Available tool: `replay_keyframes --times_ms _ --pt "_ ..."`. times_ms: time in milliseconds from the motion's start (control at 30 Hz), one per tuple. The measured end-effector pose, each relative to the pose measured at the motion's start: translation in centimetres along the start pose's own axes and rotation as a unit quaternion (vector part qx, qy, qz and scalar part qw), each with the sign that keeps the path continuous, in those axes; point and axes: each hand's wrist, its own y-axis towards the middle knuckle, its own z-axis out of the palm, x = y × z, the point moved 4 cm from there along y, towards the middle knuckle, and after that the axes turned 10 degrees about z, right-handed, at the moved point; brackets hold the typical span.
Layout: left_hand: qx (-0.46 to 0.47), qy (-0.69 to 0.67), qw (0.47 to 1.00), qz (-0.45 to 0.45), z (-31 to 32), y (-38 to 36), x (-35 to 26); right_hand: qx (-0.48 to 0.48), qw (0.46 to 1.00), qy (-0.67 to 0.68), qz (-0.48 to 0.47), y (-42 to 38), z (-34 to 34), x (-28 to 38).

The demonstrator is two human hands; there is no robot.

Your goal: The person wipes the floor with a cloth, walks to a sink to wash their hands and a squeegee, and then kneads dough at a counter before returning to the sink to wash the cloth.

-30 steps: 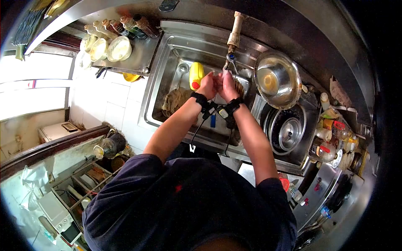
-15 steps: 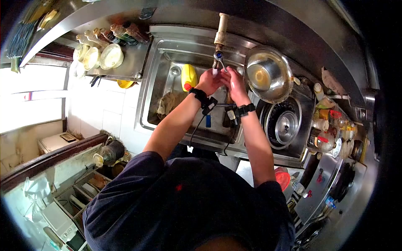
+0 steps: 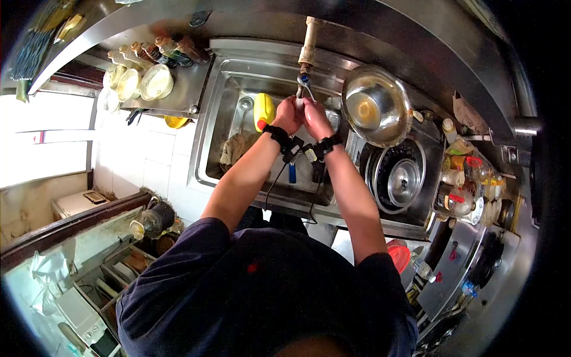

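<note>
Two hands meet under the tap (image 3: 303, 83) over the steel sink (image 3: 221, 113): left hand (image 3: 289, 115) and right hand (image 3: 315, 119) pressed palm to palm, gripping nothing. Yellow bottle (image 3: 263, 111) lies just left of them, a rag (image 3: 237, 149) below it. Steel bowl (image 3: 375, 106) sits right, black pot (image 3: 397, 175) beneath it.

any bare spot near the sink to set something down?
Little. Bare steel shows on the sink floor between the yellow bottle and the cloth, and along its front rim. The shelf of jars on the left and the bowl and pot lid side are crowded.
</note>
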Motion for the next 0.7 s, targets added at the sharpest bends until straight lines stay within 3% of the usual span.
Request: replay_keyframes --times_ms 33,67,133,167,300,367,400,467,533,600,633,700 --pt "0.021 -0.013 1.0 0.017 -1.1 1.1 -0.1 0.05 0.993 0.107 -0.022 0.5 0.9 -0.8" --pt "0.017 -0.015 1.0 0.021 -2.7 1.8 0.2 0.056 0.993 0.106 -0.02 1.3 1.2 -1.3" --pt "0.039 -0.001 0.999 0.023 -2.2 -0.2 -1.3 0.128 0.979 0.126 0.092 2.4 2.5 -1.7" --pt "0.017 0.028 0.999 0.023 -1.8 -0.7 -1.8 0.195 0.955 0.2 0.098 1.0 3.1 -0.8" --pt "0.04 0.011 0.998 0.037 -6.5 4.2 0.5 0.184 0.97 0.143 0.063 2.4 3.1 -3.0" --pt "0.107 0.134 0.984 0.054 -5.9 3.7 0.7 0.162 0.983 0.088 -0.022 3.7 2.1 -4.6" --pt "0.111 0.132 0.984 0.05 -4.2 2.3 0.5 0.157 0.984 0.086 -0.022 3.7 1.5 -4.6" --pt "0.007 0.052 0.998 -0.037 -0.3 -1.5 -0.1 0.07 0.99 -0.076 -0.099 3.6 0.1 -4.1" --pt "0.0 0.013 0.998 -0.059 -1.7 0.6 1.1 -0.02 0.97 -0.2 -0.139 -1.4 -1.5 0.7" --pt "0.117 -0.018 0.99 -0.074 -2.6 3.1 2.3 -0.091 0.952 -0.259 -0.135 -9.8 -2.2 8.4" --pt "0.016 0.017 0.999 -0.035 0.0 1.0 1.6 -0.117 0.943 -0.239 -0.197 -11.1 -2.7 9.6" --pt "0.03 -0.033 0.998 -0.05 0.6 1.1 1.3 -0.119 0.935 -0.212 -0.258 -13.6 -3.3 12.0"
